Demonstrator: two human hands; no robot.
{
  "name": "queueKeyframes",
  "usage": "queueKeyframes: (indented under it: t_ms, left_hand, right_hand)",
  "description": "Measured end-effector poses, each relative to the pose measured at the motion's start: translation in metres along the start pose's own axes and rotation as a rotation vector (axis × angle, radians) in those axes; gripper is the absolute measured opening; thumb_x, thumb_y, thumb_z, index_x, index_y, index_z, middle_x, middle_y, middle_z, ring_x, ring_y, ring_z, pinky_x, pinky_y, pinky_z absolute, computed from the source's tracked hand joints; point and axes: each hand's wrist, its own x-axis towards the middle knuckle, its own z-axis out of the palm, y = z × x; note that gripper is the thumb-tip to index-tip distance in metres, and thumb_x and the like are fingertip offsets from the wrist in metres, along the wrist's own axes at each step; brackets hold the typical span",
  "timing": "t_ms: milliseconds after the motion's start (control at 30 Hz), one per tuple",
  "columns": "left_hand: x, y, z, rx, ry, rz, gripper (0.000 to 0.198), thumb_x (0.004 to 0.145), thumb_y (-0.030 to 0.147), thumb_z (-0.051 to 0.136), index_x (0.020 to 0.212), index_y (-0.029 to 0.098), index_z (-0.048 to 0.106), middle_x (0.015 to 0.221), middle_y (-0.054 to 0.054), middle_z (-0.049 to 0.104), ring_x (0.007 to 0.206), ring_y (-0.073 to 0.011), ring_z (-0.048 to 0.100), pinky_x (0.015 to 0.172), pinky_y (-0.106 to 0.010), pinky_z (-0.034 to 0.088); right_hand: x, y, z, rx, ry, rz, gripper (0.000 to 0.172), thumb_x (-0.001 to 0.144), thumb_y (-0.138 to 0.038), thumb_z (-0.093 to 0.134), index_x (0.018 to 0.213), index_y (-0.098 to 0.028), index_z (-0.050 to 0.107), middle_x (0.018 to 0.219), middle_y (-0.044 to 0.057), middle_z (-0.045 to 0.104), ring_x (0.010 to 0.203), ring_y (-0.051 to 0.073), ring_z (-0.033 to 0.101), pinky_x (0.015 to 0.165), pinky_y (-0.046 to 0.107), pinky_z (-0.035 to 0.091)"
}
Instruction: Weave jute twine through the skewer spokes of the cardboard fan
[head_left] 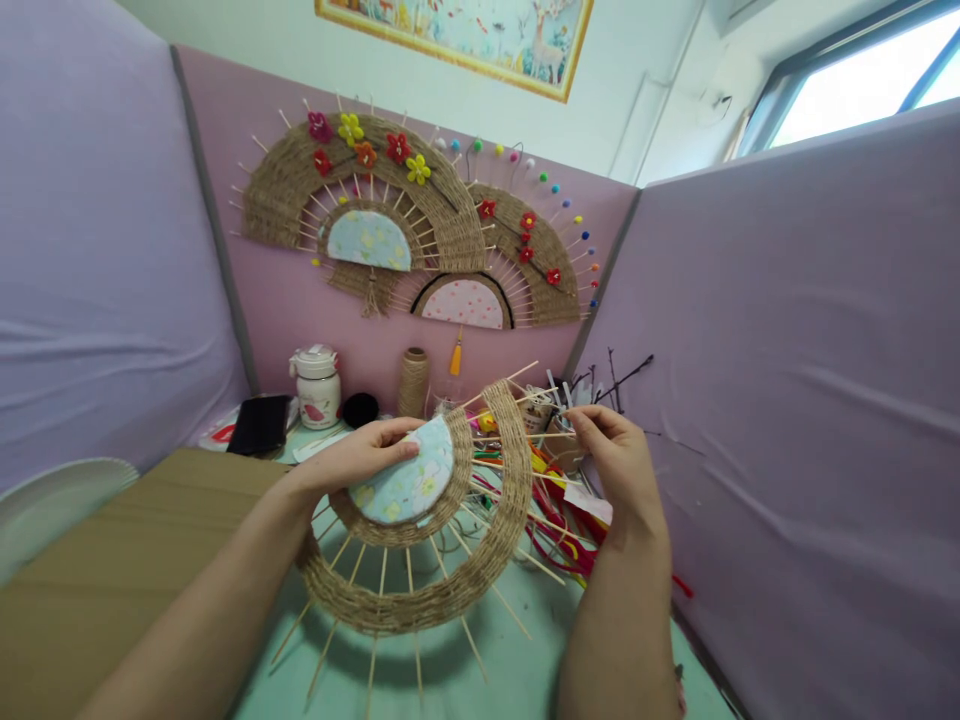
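Observation:
A half-round woven fan (517, 500) of brown twine on thin wooden sticks is tilted in front of me above the table. My left hand (367, 455) grips it at the pale blue flowered cloth centre (412, 480), thumb on top and the other fingers partly hidden behind. Bare stick ends stick out past the outer twine band. At the fan's right side my right hand (611, 445) is closed in a pinch, fingertips by the tip of one stick (551, 436). Whether they hold that stick, a strand of twine or both is too small to tell.
Two finished fans (450, 225) hang on the pink panel. Along the back stand a white jar (316, 385), a twine spool (413, 380) and a dark phone-like slab (259, 425). Colourful pipe cleaners (551, 545) and dark twigs (619, 385) lie right; cardboard (127, 560) lies left.

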Motion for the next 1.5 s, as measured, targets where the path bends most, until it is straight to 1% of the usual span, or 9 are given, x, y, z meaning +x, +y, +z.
queueKeyframes:
  t_ms: [133,300,467,600,767,1000,1233,1367,1500]
  left_hand:
    - [0.002,-0.004,0.001,0.01,0.091,-0.004,0.052,0.088,0.045,0.053,0.132,0.019,0.059,0.128,-0.01,0.065,0.108,-0.0258,0.06,0.085,-0.032,0.049]
    - [0.002,-0.005,0.001,-0.123,0.18,-0.025,0.053,0.089,0.046,0.052,0.136,0.021,0.057,0.127,-0.009,0.066,0.107,-0.0257,0.062,0.081,-0.032,0.051]
    - [0.001,-0.002,0.004,-0.278,0.193,-0.048,0.056,0.088,0.044,0.054,0.138,0.021,0.054,0.12,-0.01,0.069,0.104,-0.0253,0.064,0.079,-0.033,0.052]
    - [0.003,-0.003,0.008,-0.363,0.223,-0.058,0.059,0.087,0.045,0.056,0.14,0.02,0.053,0.12,-0.011,0.069,0.102,-0.0252,0.064,0.078,-0.033,0.052]
    - [0.006,-0.003,0.01,-0.426,0.273,-0.06,0.06,0.086,0.043,0.058,0.14,0.019,0.051,0.126,-0.012,0.066,0.105,-0.0254,0.063,0.08,-0.033,0.052]
    - [0.006,-0.001,0.011,-0.452,0.296,-0.072,0.061,0.083,0.043,0.061,0.138,0.018,0.052,0.124,-0.012,0.068,0.104,-0.0259,0.064,0.076,-0.031,0.052]
    - [0.01,-0.009,0.009,-0.493,0.46,-0.012,0.055,0.076,0.047,0.069,0.123,0.02,0.066,0.108,-0.01,0.074,0.089,-0.0252,0.068,0.065,-0.03,0.053]
    - [0.011,-0.012,0.008,-0.482,0.513,0.004,0.045,0.076,0.043,0.07,0.115,0.021,0.07,0.102,-0.009,0.075,0.085,-0.0242,0.068,0.062,-0.028,0.052]
    - [0.013,-0.014,0.01,-0.464,0.539,0.013,0.042,0.076,0.042,0.071,0.113,0.022,0.072,0.1,-0.008,0.075,0.082,-0.0233,0.068,0.059,-0.027,0.051]
  right_hand:
    - [0.0,-0.004,0.003,-0.062,0.028,-0.053,0.024,0.078,-0.045,0.066,0.076,-0.021,0.067,0.058,-0.001,0.055,0.054,0.014,0.046,0.052,0.027,0.038]
    - [-0.003,-0.007,0.006,-0.084,0.047,-0.133,0.031,0.081,-0.053,0.062,0.082,-0.022,0.068,0.059,0.0,0.053,0.056,0.016,0.046,0.053,0.029,0.038]
    - [0.0,-0.002,0.008,0.012,0.027,-0.159,0.046,0.086,-0.064,0.052,0.092,-0.022,0.071,0.065,0.002,0.049,0.058,0.017,0.043,0.053,0.03,0.035]
    - [0.003,0.004,0.017,0.105,-0.006,-0.183,0.055,0.088,-0.068,0.045,0.093,-0.022,0.074,0.073,0.003,0.051,0.065,0.017,0.045,0.06,0.03,0.038]
    - [0.003,0.009,0.025,0.098,-0.167,-0.113,0.069,0.087,-0.076,0.036,0.087,-0.019,0.076,0.07,0.004,0.052,0.062,0.017,0.044,0.058,0.031,0.038]
    - [0.0,0.002,0.024,0.269,-0.225,-0.038,0.071,0.081,-0.081,0.042,0.087,-0.019,0.077,0.068,0.003,0.054,0.057,0.015,0.045,0.053,0.029,0.037]
    - [0.004,0.004,0.027,0.27,-0.074,0.008,0.072,0.075,-0.084,0.048,0.073,-0.016,0.073,0.056,0.001,0.05,0.051,0.013,0.042,0.047,0.027,0.03]
    - [0.005,0.004,0.027,0.15,0.057,-0.086,0.063,0.078,-0.075,0.055,0.072,-0.016,0.074,0.056,-0.001,0.049,0.051,0.011,0.039,0.048,0.026,0.027]
    - [0.003,-0.003,0.028,0.004,0.147,-0.241,0.054,0.084,-0.066,0.057,0.076,-0.016,0.076,0.06,0.0,0.052,0.057,0.013,0.045,0.054,0.027,0.034]
